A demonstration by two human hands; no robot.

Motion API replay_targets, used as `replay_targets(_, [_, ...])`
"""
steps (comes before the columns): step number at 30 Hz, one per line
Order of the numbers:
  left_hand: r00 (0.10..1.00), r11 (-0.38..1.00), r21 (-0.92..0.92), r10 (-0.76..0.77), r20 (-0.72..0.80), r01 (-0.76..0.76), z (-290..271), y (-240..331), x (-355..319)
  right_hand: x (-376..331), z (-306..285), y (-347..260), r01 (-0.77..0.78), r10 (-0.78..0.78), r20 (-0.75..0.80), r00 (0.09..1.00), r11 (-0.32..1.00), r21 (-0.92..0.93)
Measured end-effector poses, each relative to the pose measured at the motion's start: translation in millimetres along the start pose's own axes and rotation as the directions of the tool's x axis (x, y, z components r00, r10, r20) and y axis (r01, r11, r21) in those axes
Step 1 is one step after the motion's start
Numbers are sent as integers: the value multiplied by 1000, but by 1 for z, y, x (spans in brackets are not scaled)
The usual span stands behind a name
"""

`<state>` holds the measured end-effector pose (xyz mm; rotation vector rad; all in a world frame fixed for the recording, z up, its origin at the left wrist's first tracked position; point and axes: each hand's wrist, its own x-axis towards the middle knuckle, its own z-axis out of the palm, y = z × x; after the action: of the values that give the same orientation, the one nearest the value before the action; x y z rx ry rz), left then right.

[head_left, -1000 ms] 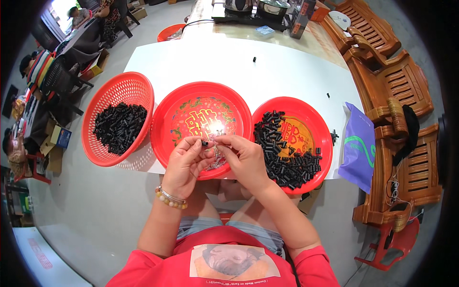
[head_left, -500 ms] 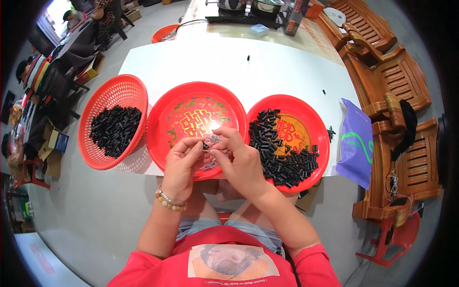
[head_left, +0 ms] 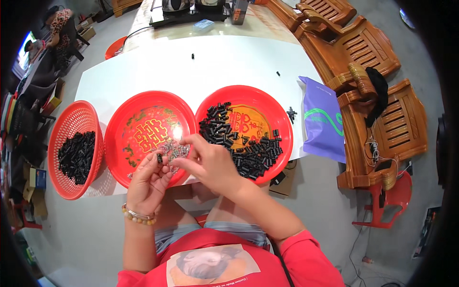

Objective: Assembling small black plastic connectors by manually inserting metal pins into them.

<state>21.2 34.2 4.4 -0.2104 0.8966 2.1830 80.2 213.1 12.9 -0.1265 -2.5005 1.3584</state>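
Observation:
My left hand (head_left: 147, 186) is closed at the fingertips, pinching a small black tube-like piece (head_left: 159, 158) upright over the near edge of the middle red tray (head_left: 114, 119). Small silvery metal pieces (head_left: 177, 151) lie in a heap at that tray's near right side. Over this heap my right hand (head_left: 213, 165) has its thumb and forefinger apart, with nothing visible between them. Many short black pieces (head_left: 253, 160) fill the near and left parts of the right red tray (head_left: 288, 126). On the left, a red mesh basket (head_left: 55, 138) holds more black pieces (head_left: 76, 158).
A purple bag (head_left: 323, 119) lies at the white table's right edge. Loose black pieces (head_left: 291, 114) rest beside the right tray. Farther back are a black stove (head_left: 189, 16) and a blue box (head_left: 203, 25). Wooden chairs (head_left: 368, 43) stand to the right.
My view has turned, so the table appears shifted left. My hands have drawn apart; the right one has left the black piece and spread its fingers, while the left still holds it.

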Motion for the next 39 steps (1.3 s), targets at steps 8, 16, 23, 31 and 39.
replay_targets(8, [996, 997, -72, -36, -85, 30, 5, -7, 4, -23, -76, 48, -252, 148, -249, 957, 850, -463])
replay_targets(16, [998, 997, -40, -66, 20, 66, 23, -15, -1, -22, -81, 66, -185, 126, -147, 981, 835, -518])
replay_targets(23, [996, 997, -20, -73, 47, 74, 24, -20, -2, -26, -69, 68, -120, 43, -166, 985, 864, -489])
replay_targets(31, [993, 996, -19, -82, 83, 84, 25, -21, -4, -23, -69, 64, -107, 42, -140, 989, 860, -499])
replay_targets(39, [998, 999, 30, -42, 50, 40, 29, -27, -5, -38, -55, 9, -200, 234, -37, 972, 893, 403])
